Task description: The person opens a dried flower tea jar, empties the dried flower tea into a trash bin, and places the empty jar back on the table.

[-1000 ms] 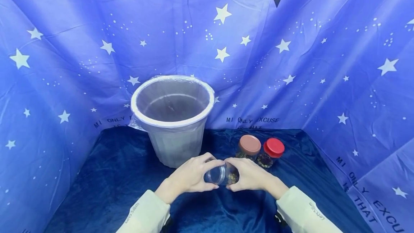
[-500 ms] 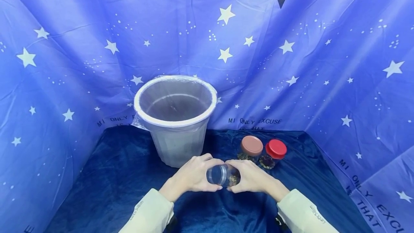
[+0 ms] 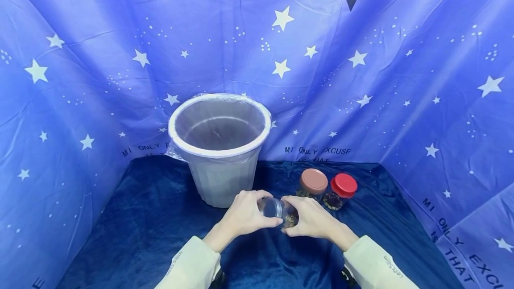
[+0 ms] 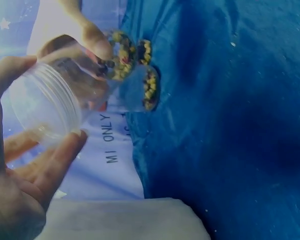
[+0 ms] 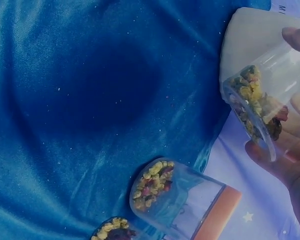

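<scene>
Both hands hold a clear jar (image 3: 277,208) tilted on its side above the cloth. My left hand (image 3: 246,213) grips its ridged, threaded end (image 4: 62,97), fingers and thumb spread round the rim; whether a clear lid sits there I cannot tell. At the other end, my right hand (image 3: 308,217) grips the jar's body, where dried yellow and reddish flowers (image 5: 255,95) lie near the base. Just behind the right hand stand two more jars of dried flowers, one with a pinkish-brown lid (image 3: 314,180) and one with a red lid (image 3: 344,184).
A pale bin (image 3: 225,177) lined with a clear bag stands behind the left hand. Dark blue cloth (image 3: 152,226) covers the table. Blue curtains (image 3: 225,48) with stars close off the back and sides.
My left hand has shifted round the jar's threaded end, its thumb now higher and further right. The right hand keeps its grip. The head view has swung slightly left.
</scene>
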